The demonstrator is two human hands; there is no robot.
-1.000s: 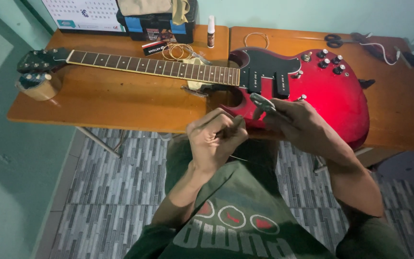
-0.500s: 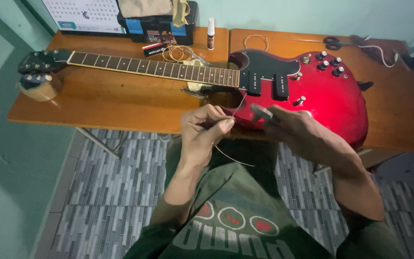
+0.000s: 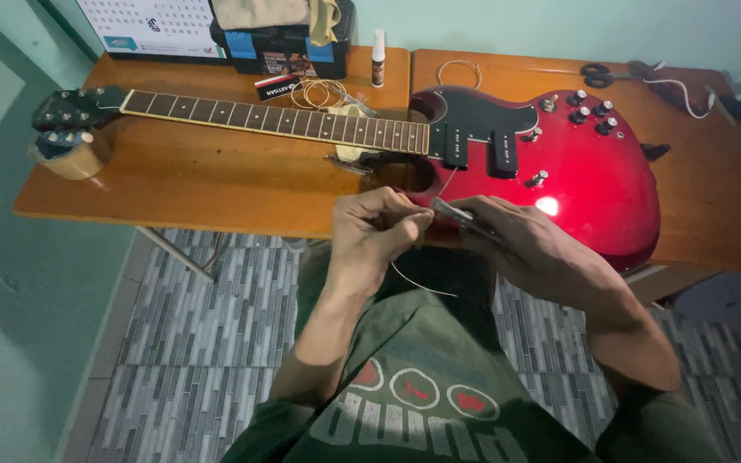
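Observation:
A red electric guitar with a black pickguard lies flat across the wooden table, its neck pointing left. In front of the table edge, my left hand pinches a thin metal guitar string whose loose end curls down toward my lap. My right hand holds a small flat metal tool with its tip meeting the left fingers and the string. Both hands hover just below the guitar body's lower edge.
The guitar headstock rests on a round wooden support at the far left. Coiled strings, a small bottle, a black toolbox, a calendar and scissors lie along the table's back. Grey tiled floor lies below.
Both hands have shifted slightly up and left along the table edge. My left fingers have tightened on the string, and the tool tip has come closer to them.

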